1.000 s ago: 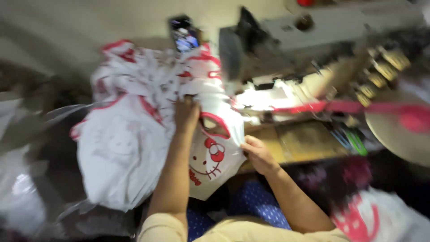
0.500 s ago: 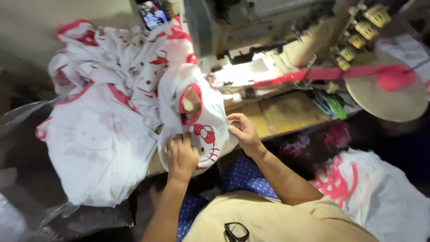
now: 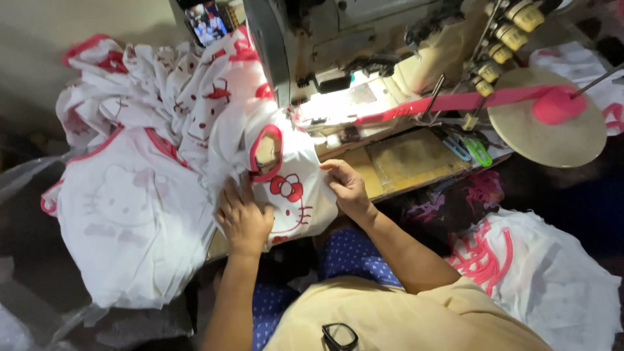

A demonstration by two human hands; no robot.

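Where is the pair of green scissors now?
In the head view, the green scissors lie right of centre on the sewing table, under the pink tape, beside the metal disc.

A small lamp under the sewing machine [image 3: 338, 45] glares bright on the worktop [image 3: 403, 159] beneath it. The near corners and left edge fall dim, slightly soft.

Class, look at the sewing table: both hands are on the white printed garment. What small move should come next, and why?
Probably slide the white garment up toward the sewing machine. The left hand presses it flat and the right hand pinches its edge, but its pink-trimmed opening lies short of the lit needle area.
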